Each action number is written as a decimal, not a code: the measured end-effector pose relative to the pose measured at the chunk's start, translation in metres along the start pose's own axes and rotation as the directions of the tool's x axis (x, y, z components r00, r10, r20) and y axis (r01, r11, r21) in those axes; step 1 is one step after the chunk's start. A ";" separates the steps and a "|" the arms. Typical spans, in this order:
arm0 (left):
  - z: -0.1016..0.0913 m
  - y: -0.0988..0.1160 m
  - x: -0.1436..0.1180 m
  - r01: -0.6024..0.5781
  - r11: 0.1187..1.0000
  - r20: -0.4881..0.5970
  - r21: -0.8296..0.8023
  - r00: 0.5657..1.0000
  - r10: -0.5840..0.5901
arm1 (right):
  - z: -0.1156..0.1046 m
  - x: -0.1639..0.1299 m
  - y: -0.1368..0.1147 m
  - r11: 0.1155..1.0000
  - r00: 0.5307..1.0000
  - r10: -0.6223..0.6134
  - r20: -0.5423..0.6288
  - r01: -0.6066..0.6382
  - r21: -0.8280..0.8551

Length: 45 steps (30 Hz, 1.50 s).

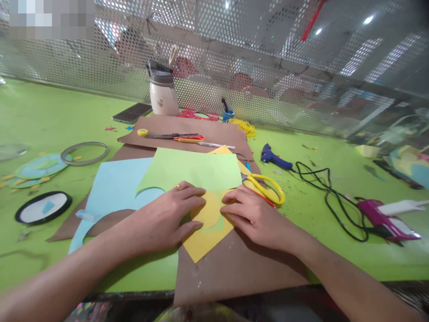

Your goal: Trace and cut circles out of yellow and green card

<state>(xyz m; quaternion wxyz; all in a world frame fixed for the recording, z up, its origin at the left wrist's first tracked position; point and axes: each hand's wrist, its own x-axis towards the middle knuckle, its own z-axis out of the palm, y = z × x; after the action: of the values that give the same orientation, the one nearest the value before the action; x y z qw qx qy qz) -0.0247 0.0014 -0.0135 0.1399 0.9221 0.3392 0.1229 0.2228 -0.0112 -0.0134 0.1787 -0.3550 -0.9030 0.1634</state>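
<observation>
Green table (50,112), hands flat on paper (197,170)

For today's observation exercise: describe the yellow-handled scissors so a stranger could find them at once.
Start at the green table, then the brown paper sheet in its middle. Just beyond the right hand lie the scissors. Their big yellow loop handles set them apart from the slimmer red-handled scissors farther back.

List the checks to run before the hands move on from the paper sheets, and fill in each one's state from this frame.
1. Left hand flat on the light green sheet: ok.
2. Right hand pressing the yellow sheet: ok.
3. Yellow shows through the round cutout: ok.
4. Yellow scissors within reach, beside the right hand: ok.
5. Sheets glued together: cannot tell.
</observation>
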 end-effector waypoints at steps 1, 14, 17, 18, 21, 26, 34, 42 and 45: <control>0.000 0.000 0.000 -0.004 1.000 -0.001 -0.002 1.000 0.004 | -0.001 0.000 -0.001 1.000 1.000 -0.005 0.010 0.005 -0.011; -0.001 0.000 0.001 -0.025 0.999 -0.010 -0.025 1.000 0.025 | -0.002 -0.002 -0.002 0.997 0.996 -0.038 0.076 0.043 -0.069; -0.001 0.000 0.001 -0.030 0.999 -0.013 -0.024 0.999 0.030 | -0.001 -0.002 -0.001 0.997 0.996 -0.033 0.079 0.039 -0.069; -0.001 -0.001 0.001 -0.032 0.999 -0.015 -0.023 0.999 0.032 | -0.001 -0.002 -0.001 0.997 0.996 -0.032 0.078 0.037 -0.070; 0.000 -0.001 0.001 -0.034 0.999 -0.021 -0.023 0.999 0.034 | -0.002 -0.002 -0.001 0.997 0.997 -0.030 0.072 0.035 -0.069; -0.001 -0.001 0.001 -0.028 0.999 -0.018 -0.025 0.999 0.028 | -0.002 -0.002 -0.001 0.997 0.997 -0.036 0.070 0.041 -0.067; 0.000 0.000 0.001 -0.027 0.999 -0.038 -0.024 0.999 0.026 | -0.001 -0.002 0.000 0.997 0.998 -0.043 0.054 0.047 -0.064; -0.001 0.001 0.001 -0.017 1.000 -0.026 -0.021 1.000 0.016 | -0.001 -0.002 -0.001 0.997 0.997 -0.041 0.061 0.045 -0.066; -0.001 0.001 0.000 -0.013 1.000 -0.037 -0.027 0.999 0.012 | -0.002 -0.002 -0.001 0.997 0.998 -0.041 0.056 0.045 -0.070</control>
<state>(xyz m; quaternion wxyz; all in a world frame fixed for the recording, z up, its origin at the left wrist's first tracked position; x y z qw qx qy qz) -0.0243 0.0013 -0.0127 0.1453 0.9198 0.3342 0.1456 0.2242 -0.0129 -0.0119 0.1446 -0.3370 -0.9202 0.1370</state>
